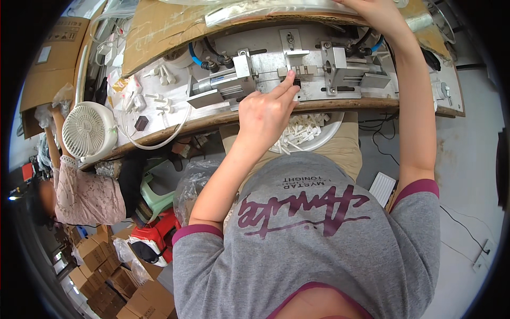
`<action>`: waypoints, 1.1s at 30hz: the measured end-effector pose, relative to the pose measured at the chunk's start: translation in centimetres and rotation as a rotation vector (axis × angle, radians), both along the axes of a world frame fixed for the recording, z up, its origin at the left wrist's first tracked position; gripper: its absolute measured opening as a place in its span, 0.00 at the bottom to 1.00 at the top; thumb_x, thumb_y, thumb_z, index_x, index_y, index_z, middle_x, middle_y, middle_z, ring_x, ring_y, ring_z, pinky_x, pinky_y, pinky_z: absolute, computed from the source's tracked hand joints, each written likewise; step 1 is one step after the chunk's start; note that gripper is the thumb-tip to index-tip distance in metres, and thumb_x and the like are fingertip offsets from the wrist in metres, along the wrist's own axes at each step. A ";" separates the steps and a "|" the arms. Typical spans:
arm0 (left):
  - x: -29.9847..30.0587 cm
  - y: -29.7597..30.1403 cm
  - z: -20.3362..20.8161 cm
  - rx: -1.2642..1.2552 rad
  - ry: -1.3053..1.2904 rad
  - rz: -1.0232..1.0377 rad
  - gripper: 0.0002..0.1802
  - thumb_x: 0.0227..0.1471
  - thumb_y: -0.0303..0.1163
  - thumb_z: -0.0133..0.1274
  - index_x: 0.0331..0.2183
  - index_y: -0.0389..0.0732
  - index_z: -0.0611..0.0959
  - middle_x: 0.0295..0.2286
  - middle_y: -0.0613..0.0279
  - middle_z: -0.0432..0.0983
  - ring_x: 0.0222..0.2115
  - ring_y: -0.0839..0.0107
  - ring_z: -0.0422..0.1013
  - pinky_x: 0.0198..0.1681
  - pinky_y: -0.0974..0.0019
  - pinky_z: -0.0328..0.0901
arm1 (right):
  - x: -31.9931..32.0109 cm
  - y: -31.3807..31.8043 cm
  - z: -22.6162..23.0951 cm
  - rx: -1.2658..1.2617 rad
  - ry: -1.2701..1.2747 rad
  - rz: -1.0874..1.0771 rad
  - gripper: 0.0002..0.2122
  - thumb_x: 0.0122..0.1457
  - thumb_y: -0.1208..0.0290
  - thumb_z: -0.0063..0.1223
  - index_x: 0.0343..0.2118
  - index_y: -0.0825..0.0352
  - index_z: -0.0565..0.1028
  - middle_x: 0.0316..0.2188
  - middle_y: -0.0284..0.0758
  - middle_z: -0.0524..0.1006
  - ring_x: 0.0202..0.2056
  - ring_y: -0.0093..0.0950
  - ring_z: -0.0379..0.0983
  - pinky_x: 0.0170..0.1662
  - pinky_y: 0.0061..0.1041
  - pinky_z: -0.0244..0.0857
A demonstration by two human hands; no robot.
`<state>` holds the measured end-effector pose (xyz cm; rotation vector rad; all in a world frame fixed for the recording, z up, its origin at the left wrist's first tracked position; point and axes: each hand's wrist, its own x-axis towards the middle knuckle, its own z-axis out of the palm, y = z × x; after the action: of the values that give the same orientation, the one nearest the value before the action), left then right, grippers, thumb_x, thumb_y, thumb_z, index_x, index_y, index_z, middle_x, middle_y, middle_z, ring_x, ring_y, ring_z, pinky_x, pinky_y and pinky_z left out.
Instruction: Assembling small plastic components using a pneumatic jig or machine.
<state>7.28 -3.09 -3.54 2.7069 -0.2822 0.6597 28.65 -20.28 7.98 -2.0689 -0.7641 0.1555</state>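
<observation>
My left hand [268, 112] is over the front of a metal clamping fixture [313, 70] on the bench. Its index and middle fingers are stretched out, and the index fingertip touches or hovers just over the small block in the middle of the fixture. Two metal slide units with air fittings, a left one [226, 80] and a right one [353, 66], face each other across that block. Far up at the back, my right hand [374, 10] reaches over a clear plastic bag [265, 14] of white pieces on cardboard. The picture's upper edge cuts off its fingers.
A bowl [336, 127] of small white plastic parts rests on my lap. Loose white parts [162, 74] and a white fan [89, 132] stand on the bench at left. A cardboard sheet [159, 37] overhangs the fixture. Another person [90, 194] works at far left.
</observation>
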 end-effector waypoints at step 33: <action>2.9 5.0 10.0 -0.596 -0.094 -0.035 0.10 0.46 0.24 0.67 0.34 0.34 0.86 0.40 0.60 0.77 0.29 0.78 0.76 0.31 0.77 0.72 | -11.3 1.9 -5.1 -0.097 -0.483 0.172 0.13 0.54 0.66 0.63 0.41 0.64 0.79 0.36 0.38 0.82 0.25 0.30 0.78 0.30 0.28 0.72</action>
<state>10.19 1.90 6.47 2.1029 -0.1267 0.7247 17.38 -18.34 2.87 -2.1566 -1.2481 -0.2265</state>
